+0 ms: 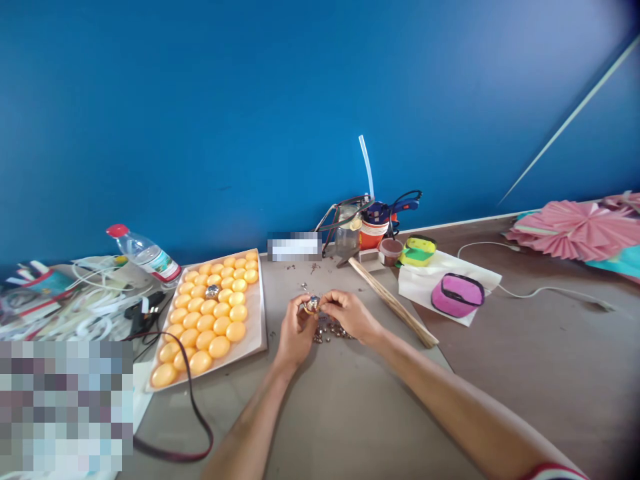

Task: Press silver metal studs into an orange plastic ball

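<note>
Over the grey mat, my left hand (294,339) is closed around a small ball (313,305) partly covered in shiny silver pieces, with some orange showing beneath. My right hand (354,316) meets it from the right, its thumb and fingers pinched at the ball's side. Whatever is between those fingertips is too small to make out. Loose shiny metallic pieces (336,331) lie in a pile just below and between the hands. To the left, a shallow white box (257,327) holds rows of orange balls (205,323), among them one silver-covered ball (213,291).
A bundle of thin wooden sticks (395,303) lies right of my right hand. Behind are a glass jar (347,233), an orange cup (373,235) with tools and a brown-filled tub (391,252). A dark cable (200,413) loops at front left; a bottle (147,257) leans beyond the box.
</note>
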